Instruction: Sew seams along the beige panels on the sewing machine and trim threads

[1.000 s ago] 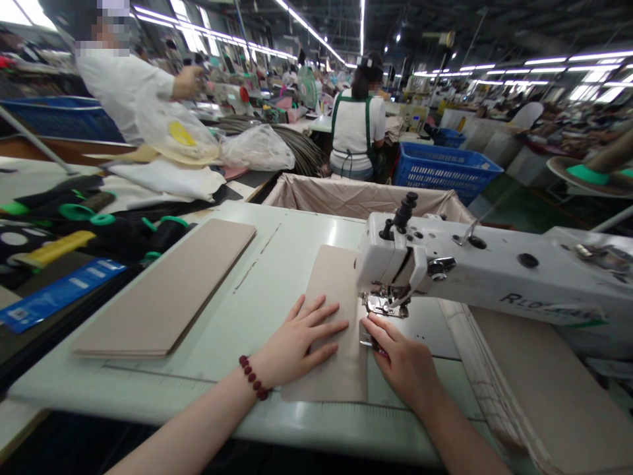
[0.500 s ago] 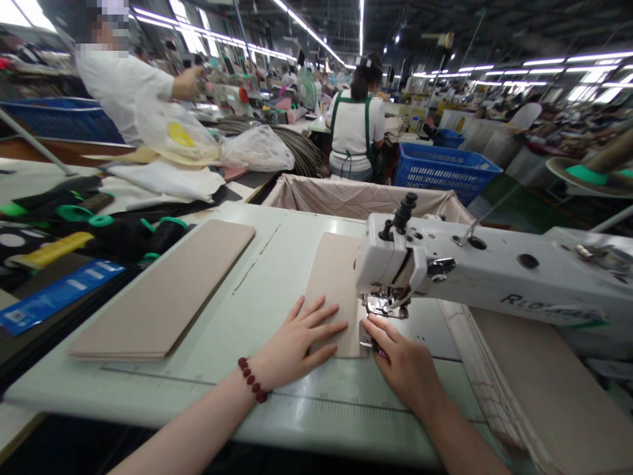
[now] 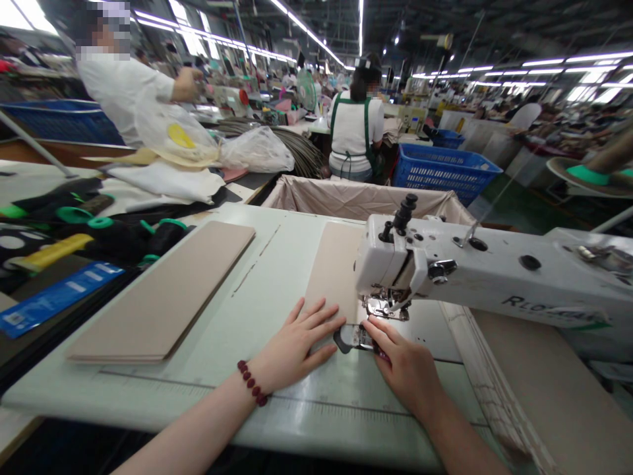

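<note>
A beige fabric panel (image 3: 332, 264) lies flat on the sewing table, its right edge under the presser foot (image 3: 380, 306) of a white sewing machine (image 3: 445, 257). My left hand (image 3: 304, 336) is open, fingers spread, the fingertips on the panel's near end. Close in front of the presser foot is my right hand (image 3: 403, 353), index finger stretched toward the panel's edge. Its other fingers are curled round small thread snips (image 3: 382, 355), mostly hidden, with a purplish handle showing. Between the hands, a metal slide plate (image 3: 359, 336) with a dark opening shows in the table.
A stack of beige panels (image 3: 168, 290) lies on the left. More stitched panels (image 3: 539, 382) sit at the right under the machine arm. Thread spools (image 3: 165, 237) and a blue packet (image 3: 59, 298) are far left. A cloth-lined bin (image 3: 366, 196) stands behind the table; two co-workers are beyond.
The beige panel has slid away from me under the presser foot, baring the metal slide plate. Both my hands have stayed almost in place.
</note>
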`<act>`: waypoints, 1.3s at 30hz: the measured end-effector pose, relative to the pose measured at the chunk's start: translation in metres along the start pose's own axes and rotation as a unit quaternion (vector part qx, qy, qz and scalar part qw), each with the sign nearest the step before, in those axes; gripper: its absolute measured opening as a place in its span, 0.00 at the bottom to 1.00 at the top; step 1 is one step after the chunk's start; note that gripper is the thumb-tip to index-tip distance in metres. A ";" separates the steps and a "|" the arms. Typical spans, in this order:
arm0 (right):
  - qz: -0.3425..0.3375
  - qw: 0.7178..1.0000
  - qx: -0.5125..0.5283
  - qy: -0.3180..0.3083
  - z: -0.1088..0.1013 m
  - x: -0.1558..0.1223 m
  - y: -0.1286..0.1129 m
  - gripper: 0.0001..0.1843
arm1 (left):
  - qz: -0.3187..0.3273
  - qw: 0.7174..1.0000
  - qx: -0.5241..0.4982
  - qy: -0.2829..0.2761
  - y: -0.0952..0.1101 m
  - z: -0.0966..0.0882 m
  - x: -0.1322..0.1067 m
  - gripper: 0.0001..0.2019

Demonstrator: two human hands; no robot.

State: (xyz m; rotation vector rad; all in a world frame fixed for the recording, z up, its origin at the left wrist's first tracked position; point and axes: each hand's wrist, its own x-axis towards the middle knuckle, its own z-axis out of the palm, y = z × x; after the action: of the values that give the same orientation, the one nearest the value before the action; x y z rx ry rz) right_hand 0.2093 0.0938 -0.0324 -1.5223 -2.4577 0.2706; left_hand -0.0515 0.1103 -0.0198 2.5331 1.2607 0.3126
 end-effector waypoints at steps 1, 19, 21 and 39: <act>0.000 1.000 0.002 0.001 0.000 0.000 0.000 0.33 | -0.001 1.000 0.001 0.002 0.000 0.000 0.000 0.24; 0.002 1.000 0.000 0.002 0.000 0.000 0.001 0.31 | -0.010 0.999 0.037 0.015 0.001 0.005 0.002 0.25; -0.001 1.000 0.002 0.004 0.001 0.000 0.001 0.32 | -0.007 0.999 0.037 0.019 0.001 0.005 0.002 0.25; 0.004 1.000 0.019 0.006 -0.002 0.000 0.001 0.33 | -0.004 0.998 0.052 0.020 0.001 0.006 0.002 0.24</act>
State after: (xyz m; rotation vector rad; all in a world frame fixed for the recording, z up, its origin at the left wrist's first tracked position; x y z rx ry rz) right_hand 0.2103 0.0941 -0.0308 -1.5148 -2.4243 0.3066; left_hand -0.0475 0.1106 -0.0244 2.6199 1.3346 0.3056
